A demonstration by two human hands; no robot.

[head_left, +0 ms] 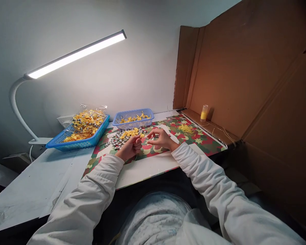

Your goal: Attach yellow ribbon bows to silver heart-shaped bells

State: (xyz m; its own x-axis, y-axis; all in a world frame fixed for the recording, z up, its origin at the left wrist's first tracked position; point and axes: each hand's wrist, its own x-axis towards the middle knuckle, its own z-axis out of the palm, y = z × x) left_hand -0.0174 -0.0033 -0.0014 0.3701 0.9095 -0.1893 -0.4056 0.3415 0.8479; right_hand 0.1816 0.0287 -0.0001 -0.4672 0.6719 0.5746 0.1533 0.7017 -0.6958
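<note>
Looks like a little home craft-assembly corner: a white table against a wall, a clip-on LED desk lamp, blue baskets of yellow trinkets, a camo-print mat, and cardboard as a side screen.

Bare white tabletop is left open on the left, and a clear strip of white board is found along the near edge. Forward reach is blocked by the large blue basket, the small blue basket and scattered silver beads. The right side is closed off by cardboard walls.
</note>
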